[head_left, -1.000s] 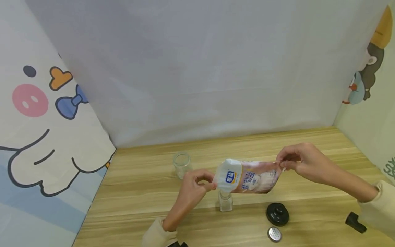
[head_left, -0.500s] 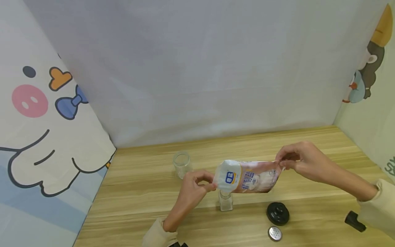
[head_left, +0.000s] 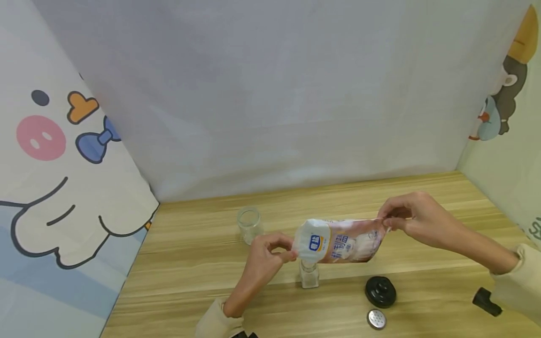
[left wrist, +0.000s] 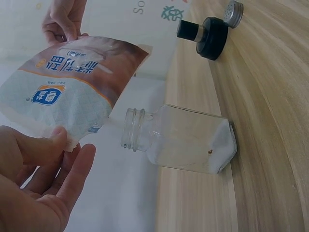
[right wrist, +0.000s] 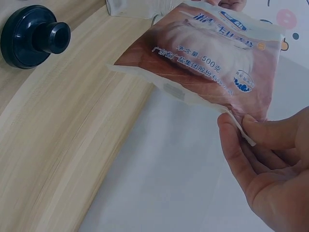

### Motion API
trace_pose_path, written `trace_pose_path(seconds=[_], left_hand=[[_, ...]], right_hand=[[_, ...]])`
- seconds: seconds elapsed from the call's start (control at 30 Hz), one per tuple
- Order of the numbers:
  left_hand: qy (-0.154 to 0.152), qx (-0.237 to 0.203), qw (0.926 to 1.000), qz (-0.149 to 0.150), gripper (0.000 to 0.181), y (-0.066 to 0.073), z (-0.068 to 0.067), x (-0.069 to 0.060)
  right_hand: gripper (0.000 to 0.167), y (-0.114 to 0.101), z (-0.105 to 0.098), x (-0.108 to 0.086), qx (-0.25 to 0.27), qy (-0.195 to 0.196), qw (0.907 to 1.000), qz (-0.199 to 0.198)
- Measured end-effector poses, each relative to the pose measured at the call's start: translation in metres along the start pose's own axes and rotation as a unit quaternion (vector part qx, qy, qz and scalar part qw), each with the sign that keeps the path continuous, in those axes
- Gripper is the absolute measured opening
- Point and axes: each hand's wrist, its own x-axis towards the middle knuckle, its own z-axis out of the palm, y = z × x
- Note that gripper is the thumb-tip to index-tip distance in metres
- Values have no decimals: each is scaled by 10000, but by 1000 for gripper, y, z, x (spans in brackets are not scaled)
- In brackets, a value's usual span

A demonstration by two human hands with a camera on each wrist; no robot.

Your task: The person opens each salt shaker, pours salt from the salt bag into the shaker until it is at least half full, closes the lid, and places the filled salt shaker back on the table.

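"Hands?"
"On my feed: left hand (head_left: 265, 257) pinches one end of the printed salt packet (head_left: 340, 241), right hand (head_left: 416, 218) pinches a far corner, thumb against fingers."
"Packet where?"
"Midair, near end just above the clear square bottle (left wrist: 186, 140), gap at the threaded mouth. I see white fill (left wrist: 223, 147) at the bottom."
"Rest?"
"Black knobbed lid (head_left: 380, 292), perforated metal cap (head_left: 376, 319) just beside it, glass jar (head_left: 249, 224) beyond left hand."
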Motion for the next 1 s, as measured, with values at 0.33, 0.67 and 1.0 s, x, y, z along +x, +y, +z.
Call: trace_pose_path(seconds=[0.33, 0.67, 1.0], left_hand=[[-14, -2, 10000, 17, 8, 0, 0, 1], [-48, -69, 10000, 48, 8, -2, 1, 2], [-29, -13, 10000, -13, 8, 0, 2, 2]], right_hand=[[27, 0, -2, 0, -4, 64, 10000, -60], [26, 1, -3, -1, 95, 39, 9999, -11], [27, 3, -4, -2, 49, 112, 9999, -87]])
